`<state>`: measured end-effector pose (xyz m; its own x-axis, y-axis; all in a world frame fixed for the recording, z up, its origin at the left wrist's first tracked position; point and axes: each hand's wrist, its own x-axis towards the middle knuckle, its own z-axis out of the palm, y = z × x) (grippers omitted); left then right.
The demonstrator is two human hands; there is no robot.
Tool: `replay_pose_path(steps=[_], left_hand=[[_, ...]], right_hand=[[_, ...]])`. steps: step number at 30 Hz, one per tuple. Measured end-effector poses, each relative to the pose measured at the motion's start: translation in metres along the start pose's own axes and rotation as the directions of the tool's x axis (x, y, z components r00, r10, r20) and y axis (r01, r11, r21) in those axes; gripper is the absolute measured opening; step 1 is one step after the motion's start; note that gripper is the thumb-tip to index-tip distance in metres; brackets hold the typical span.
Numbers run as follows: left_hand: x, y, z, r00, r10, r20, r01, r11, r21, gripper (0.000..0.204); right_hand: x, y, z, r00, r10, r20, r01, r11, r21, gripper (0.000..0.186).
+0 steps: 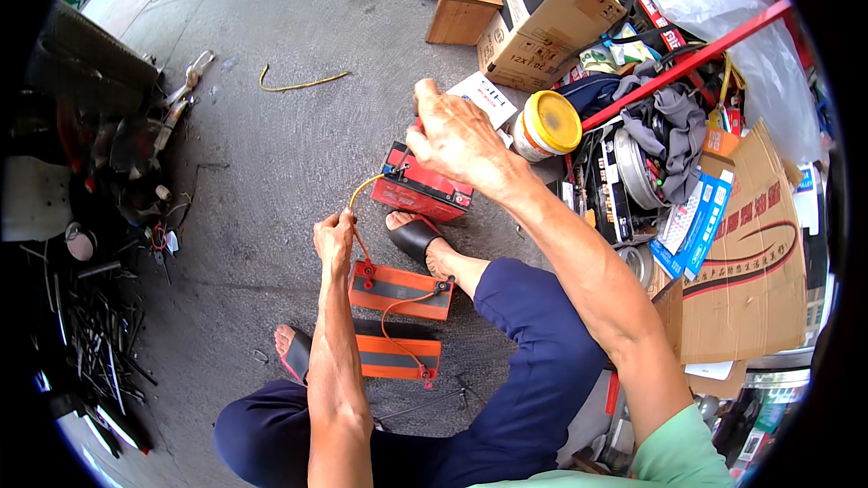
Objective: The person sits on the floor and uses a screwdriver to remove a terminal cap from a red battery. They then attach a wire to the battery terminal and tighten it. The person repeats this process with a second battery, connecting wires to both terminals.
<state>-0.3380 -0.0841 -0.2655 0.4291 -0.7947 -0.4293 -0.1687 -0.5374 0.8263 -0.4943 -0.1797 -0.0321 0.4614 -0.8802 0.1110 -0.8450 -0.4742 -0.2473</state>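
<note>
A red battery (432, 197) with a black top edge stands on the floor ahead of my right foot. Over it is my right hand (459, 140), fingers curled; what they hold, if anything, is hidden. A yellow wire (363, 186) runs from the battery's left terminal down to my left hand (334, 237), which pinches it. From below that hand an orange-red wire (363, 248) leads to the nearer orange-and-grey battery (405, 292). Another orange-and-grey battery (393, 357) lies closer to me, and a thin orange wire (385, 317) joins these two.
A loose yellow wire (303, 86) lies on the concrete floor. To the right stand a yellow-lidded bucket (553, 122), a cardboard box (551, 32), a small wooden stool (459, 0) and cluttered goods behind a red bar (692, 61). Dark metal tools (99, 343) are heaped on the left.
</note>
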Motion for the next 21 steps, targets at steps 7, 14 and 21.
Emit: replay_pose_path(steps=[7, 14, 21], left_hand=[[-0.021, 0.018, -0.001, 0.904, 0.407, -0.131, -0.348, 0.879, 0.327, 0.040], [-0.035, 0.099, -0.046, 0.841, 0.539, 0.042, -0.498, 0.743, 0.448, 0.030], [-0.122, 0.221, -0.145, 0.596, 0.665, 0.451, -0.798, 0.428, 0.424, 0.023]], right_hand=[[-0.003, -0.002, 0.006, 0.995, -0.022, -0.096, 0.011, 0.994, -0.111, 0.031], [-0.004, 0.005, 0.014, 0.987, -0.083, -0.136, 0.079, 0.996, -0.031, 0.022], [-0.009, 0.005, 0.012, 0.988, -0.023, -0.152, 0.024, 1.000, 0.007, 0.029]])
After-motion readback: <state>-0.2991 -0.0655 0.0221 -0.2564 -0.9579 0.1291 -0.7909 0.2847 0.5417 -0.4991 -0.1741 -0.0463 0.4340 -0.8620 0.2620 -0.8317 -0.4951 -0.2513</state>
